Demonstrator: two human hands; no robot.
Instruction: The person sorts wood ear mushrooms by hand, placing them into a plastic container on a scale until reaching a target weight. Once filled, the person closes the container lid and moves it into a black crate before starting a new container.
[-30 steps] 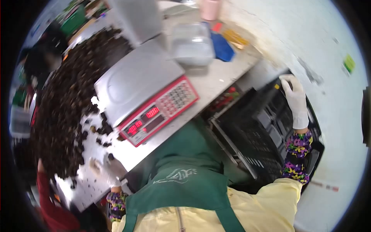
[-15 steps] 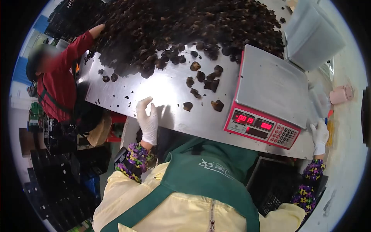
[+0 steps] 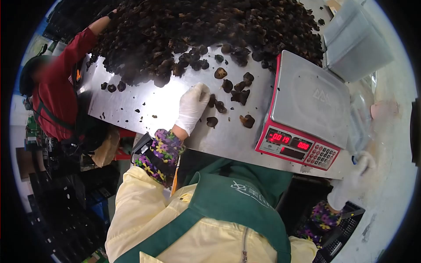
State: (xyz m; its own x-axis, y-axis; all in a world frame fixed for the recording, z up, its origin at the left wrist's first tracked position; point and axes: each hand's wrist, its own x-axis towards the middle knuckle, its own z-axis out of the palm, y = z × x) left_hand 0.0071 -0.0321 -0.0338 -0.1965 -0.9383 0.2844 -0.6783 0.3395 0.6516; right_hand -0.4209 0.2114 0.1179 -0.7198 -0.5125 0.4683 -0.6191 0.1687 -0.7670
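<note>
My left hand point(image 3: 193, 105), in a white glove, is over the metal table with its fingers curled closed. Its fingertips are hidden, so what they hold, if anything, cannot be made out. Right beside the fingers lies a dark piece of wood ear mushroom point(image 3: 212, 101); several more loose pieces point(image 3: 240, 96) lie between this hand and the scale point(image 3: 309, 94). My right hand point(image 3: 346, 186), also gloved, is smeared by motion at the table's right edge, below a clear plastic bag point(image 3: 359, 127). Its fingers cannot be read.
A large heap of dark mushrooms point(image 3: 210, 26) covers the back of the metal table point(image 3: 144, 103). The scale reads -0.019. Translucent plastic bins point(image 3: 357, 41) stand at back right by the wall. On the left, a co-worker in red point(image 3: 59, 101) reaches into the heap. Black crates point(image 3: 57, 210) sit lower left.
My left hand has moved right and farther over the table, and its fingers have gone from apart to closed. One mushroom piece has shifted slightly nearer me. My right hand has drawn back toward me.
</note>
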